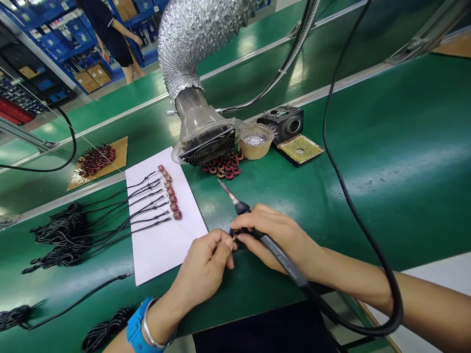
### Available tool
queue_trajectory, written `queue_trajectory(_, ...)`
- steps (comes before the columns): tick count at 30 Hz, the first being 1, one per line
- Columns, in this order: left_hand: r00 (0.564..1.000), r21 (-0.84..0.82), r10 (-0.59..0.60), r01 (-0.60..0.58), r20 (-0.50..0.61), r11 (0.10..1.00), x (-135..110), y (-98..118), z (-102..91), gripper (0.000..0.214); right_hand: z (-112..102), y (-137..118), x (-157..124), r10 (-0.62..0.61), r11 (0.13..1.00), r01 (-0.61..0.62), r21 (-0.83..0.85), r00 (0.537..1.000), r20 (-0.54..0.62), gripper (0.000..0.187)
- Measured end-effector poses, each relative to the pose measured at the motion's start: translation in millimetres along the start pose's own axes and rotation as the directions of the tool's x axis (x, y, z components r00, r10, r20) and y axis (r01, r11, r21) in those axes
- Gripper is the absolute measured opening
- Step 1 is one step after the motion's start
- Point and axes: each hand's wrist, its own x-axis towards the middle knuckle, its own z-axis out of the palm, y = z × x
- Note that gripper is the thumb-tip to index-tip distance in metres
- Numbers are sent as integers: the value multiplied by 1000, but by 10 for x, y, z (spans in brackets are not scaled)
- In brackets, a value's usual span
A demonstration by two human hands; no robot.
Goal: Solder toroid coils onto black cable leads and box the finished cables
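My right hand [289, 240] is closed around a soldering iron [283, 260], whose metal tip points up and away to the left. Its thumb and index finger also pinch a small dark ring-shaped coil [241, 241], partly hidden by the fingers. Against the coil, the thumb and fingertips of my left hand [202, 267] are pressed together on thin wire ends [234, 237], some yellowish. Beyond the iron's tip lies a pile of red and black ring coils [230, 166]. To the left, a white sheet [154, 260] bears a row of coils [172, 196] with black cables.
A fan-fronted fume extractor [206, 142] on a silver duct [187, 44] hangs over the bench. Behind stand a solder pot [256, 139] and an iron stand with yellow sponge [300, 149]. Bundled black cables [66, 230] lie left. The iron's cord [342, 181] loops right. A person [110, 34] is beyond.
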Motion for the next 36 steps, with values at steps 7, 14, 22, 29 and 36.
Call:
queue_trajectory(7, 1000, 91, 11, -11, 6, 996, -12, 41, 10, 36, 15, -30, -26, -81, 997, 81, 15, 997, 0, 25)
queue_trajectory(14, 999, 151, 32, -35, 20, 988, -35, 86, -4, 35, 52, 7, -85, -165, 982, 168, -85, 986, 36, 21)
queue_trajectory(22, 999, 101, 32, -30, -20, 994, -17, 55, 0, 33, 107, -81, -158, -91, 986, 78, -150, 992, -84, 24)
queue_trajectory(29, 999, -67, -22, 20, -31, 998, 20, 36, 43, 30, 138, -137, -206, 33, 999, -32, 5, 994, -107, 26)
queue_trajectory(36, 998, -197, -58, 53, -20, 979, -7, 31, 101, 32, 159, -163, -213, 12, 1000, -12, 5, 987, -161, 30)
